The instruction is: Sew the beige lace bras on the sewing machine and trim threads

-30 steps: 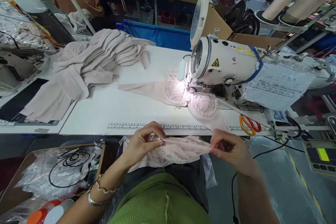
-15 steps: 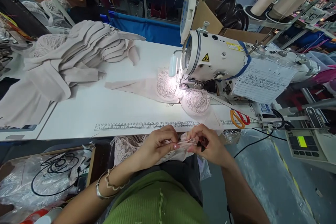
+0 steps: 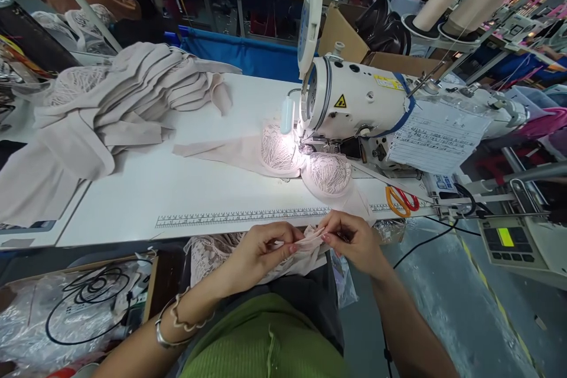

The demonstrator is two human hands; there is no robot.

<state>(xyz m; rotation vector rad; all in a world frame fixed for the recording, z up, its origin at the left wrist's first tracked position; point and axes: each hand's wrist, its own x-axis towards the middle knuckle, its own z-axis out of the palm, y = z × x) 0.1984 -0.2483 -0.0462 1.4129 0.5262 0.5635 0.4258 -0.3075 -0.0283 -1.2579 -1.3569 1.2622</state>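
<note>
Over my lap, just off the table's front edge, my left hand (image 3: 261,251) pinches a pale pink fabric piece (image 3: 312,253) between thumb and fingers. My right hand (image 3: 354,242) is closed on the same piece's edge a short way to the right. Part of the piece drapes down across my lap, beside patterned lace fabric (image 3: 208,257). Beyond my hands, a pale pink lace bra (image 3: 328,175) lies under the lit needle area of the white sewing machine (image 3: 361,94). One bra wing stretches left across the table. The needle itself is hard to make out.
Pale bra pieces (image 3: 133,88) are heaped at the table's left. A printed ruler (image 3: 239,217) runs along the front edge. Scissors with orange and red handles (image 3: 401,199) lie right of the bra. At lower left stands an open box (image 3: 153,286) with cables and plastic.
The dark object at my right hand is no longer visible there. My right fingers now pinch the fabric edge nearer the left hand. The view has shifted slightly.
</note>
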